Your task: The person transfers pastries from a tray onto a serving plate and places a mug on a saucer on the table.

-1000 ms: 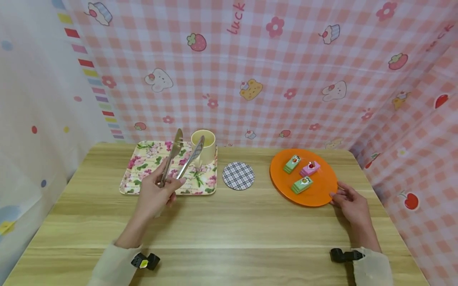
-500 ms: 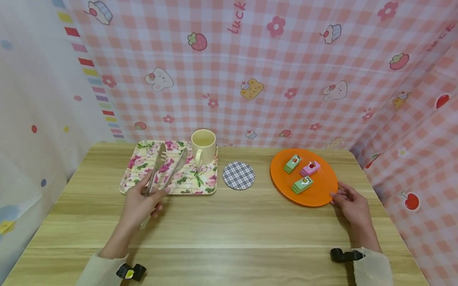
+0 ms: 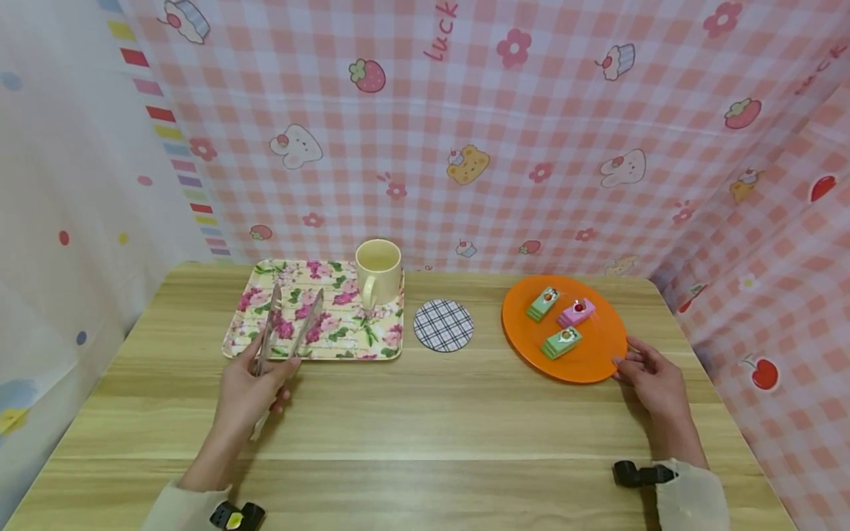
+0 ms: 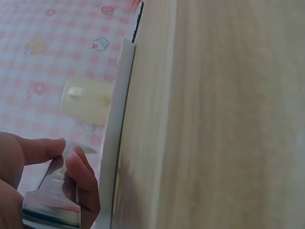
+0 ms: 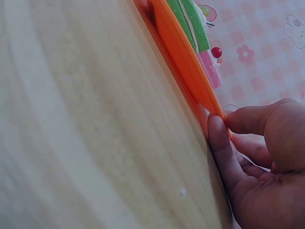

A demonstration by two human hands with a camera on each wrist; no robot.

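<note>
My left hand [image 3: 249,387] grips a pair of metal tongs [image 3: 287,328] near the front edge of the floral tray [image 3: 378,343], the tong arms lying low over the tray's left part. The left wrist view shows the same tongs [image 4: 50,200] between thumb and fingers, with the tray's rim [image 4: 116,138] and a cream mug [image 4: 86,100] beyond. The mug [image 3: 378,271] stands at the tray's back right. My right hand [image 3: 654,380] holds the near right rim of the orange plate [image 3: 594,354], fingertips [image 5: 221,138] touching its edge [image 5: 188,67]. Three small cake slices [image 3: 561,317] lie on the plate.
A round plaid coaster [image 3: 443,325] lies between the tray and the plate. The wooden table [image 3: 425,428] is enclosed by pink checked cloth walls at the back and right and a white dotted cloth at the left.
My left hand has carried the tongs down and to the left, from raised in front of the mug to low over the tray's left side. The right hand has stayed on the plate.
</note>
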